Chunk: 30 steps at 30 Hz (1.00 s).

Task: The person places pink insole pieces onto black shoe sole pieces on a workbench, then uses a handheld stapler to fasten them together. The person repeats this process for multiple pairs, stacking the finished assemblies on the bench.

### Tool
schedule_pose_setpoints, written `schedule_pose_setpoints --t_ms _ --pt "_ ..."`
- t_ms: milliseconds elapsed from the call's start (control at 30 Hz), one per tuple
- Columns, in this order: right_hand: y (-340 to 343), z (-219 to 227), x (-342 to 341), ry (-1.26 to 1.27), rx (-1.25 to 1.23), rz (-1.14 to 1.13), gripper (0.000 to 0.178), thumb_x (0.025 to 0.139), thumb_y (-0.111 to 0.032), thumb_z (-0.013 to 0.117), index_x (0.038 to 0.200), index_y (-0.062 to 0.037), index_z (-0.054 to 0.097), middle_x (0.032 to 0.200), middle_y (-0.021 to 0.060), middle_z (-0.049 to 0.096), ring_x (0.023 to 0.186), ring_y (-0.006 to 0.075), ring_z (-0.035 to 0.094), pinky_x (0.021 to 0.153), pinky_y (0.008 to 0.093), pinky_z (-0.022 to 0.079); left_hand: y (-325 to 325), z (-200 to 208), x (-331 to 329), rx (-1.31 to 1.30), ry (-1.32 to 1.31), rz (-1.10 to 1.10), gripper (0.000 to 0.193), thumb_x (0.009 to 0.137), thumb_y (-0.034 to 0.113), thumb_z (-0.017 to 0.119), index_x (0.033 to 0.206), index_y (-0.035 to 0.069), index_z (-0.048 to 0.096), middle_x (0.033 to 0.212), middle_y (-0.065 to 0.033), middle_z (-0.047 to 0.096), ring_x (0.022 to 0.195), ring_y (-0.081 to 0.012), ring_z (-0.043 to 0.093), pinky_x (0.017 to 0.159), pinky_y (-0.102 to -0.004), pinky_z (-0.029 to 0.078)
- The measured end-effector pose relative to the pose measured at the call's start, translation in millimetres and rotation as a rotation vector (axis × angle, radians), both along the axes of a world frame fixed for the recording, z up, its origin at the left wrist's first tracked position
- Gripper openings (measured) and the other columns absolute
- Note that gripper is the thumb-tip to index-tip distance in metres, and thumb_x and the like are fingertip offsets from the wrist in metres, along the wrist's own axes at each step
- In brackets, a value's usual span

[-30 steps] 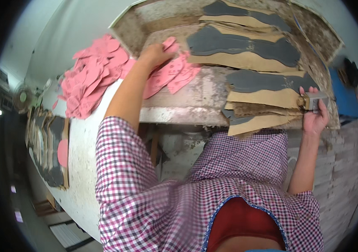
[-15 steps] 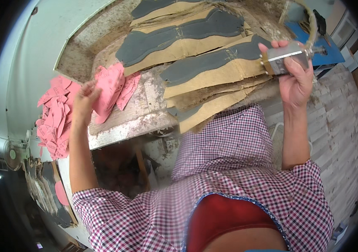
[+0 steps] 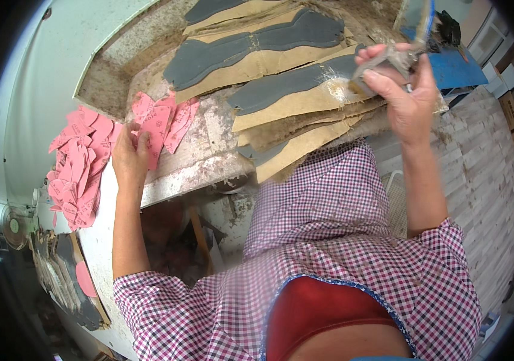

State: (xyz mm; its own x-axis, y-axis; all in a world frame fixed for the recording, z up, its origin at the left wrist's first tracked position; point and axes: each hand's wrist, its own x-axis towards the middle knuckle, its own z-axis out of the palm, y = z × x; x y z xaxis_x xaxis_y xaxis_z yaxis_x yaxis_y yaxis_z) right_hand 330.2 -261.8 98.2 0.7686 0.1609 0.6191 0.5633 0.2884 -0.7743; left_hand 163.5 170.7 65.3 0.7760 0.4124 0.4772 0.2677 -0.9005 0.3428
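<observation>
My right hand [image 3: 410,96] is wrapped round a metal spray gun [image 3: 389,66] with a hose at its far end, blurred by motion. The gun hangs over the right end of the nearest grey-and-tan panel [image 3: 290,87]. A whitish patch [image 3: 338,89] shows on that panel, just left of the gun. At the table's left, my left hand [image 3: 130,153] is closed at the edge of a pink cut piece [image 3: 157,126], thumb and fingers pinched on it. The fingertips are partly hidden. Other pink pieces lie under and beside it.
A heap of pink pieces [image 3: 76,168] lies left of my left forearm. More grey-and-tan panels [image 3: 254,51] lie in layers farther back on the fibre-covered table [image 3: 199,162]. A low board wall [image 3: 109,75] bounds it at left. A blue surface [image 3: 458,66] stands at far right.
The spray gun has tilted and shifted slightly left, and the whitish patch has appeared on the nearest panel. My left hand has moved a little right and lower against the pink pieces.
</observation>
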Motion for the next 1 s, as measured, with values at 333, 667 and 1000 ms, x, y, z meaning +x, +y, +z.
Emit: schedule_pose_setpoints --t_ms 333,667,1000 --pt "-1 -1 14 -0.118 -0.023 -0.153 0.042 0.078 -0.003 0.077 0.111 -0.0037 0.052 0.105 0.0113 0.068 0.097 0.0189 0.067 0.085 0.0321 0.056 48 3 -4 -0.529 0.129 -0.076 0.014 0.092 0.013 0.065 0.095 0.004 0.055 0.068 0.0010 0.054 0.055 -0.0076 0.048 0.048 -0.0259 0.039" --pt "-63 -30 41 0.225 0.429 0.099 0.023 0.085 0.007 0.059 0.108 0.0070 0.057 0.106 0.0205 0.066 0.105 0.0321 0.065 0.093 0.0547 0.056 -45 92 16 -0.963 -0.017 -0.374 0.033 0.091 0.010 0.066 0.121 0.000 0.057 0.089 -0.0035 0.068 0.070 -0.0059 0.060 0.056 -0.0175 0.044" --pt "-78 -82 66 0.534 0.748 0.222 0.028 0.087 -0.004 0.058 0.112 0.0094 0.054 0.110 0.0194 0.061 0.115 0.0352 0.057 0.103 0.0692 0.043 -223 85 173 -0.527 0.501 -0.892 0.020 0.082 0.022 0.079 0.089 0.005 0.070 0.072 0.0005 0.063 0.063 -0.0072 0.055 0.057 -0.0201 0.041"
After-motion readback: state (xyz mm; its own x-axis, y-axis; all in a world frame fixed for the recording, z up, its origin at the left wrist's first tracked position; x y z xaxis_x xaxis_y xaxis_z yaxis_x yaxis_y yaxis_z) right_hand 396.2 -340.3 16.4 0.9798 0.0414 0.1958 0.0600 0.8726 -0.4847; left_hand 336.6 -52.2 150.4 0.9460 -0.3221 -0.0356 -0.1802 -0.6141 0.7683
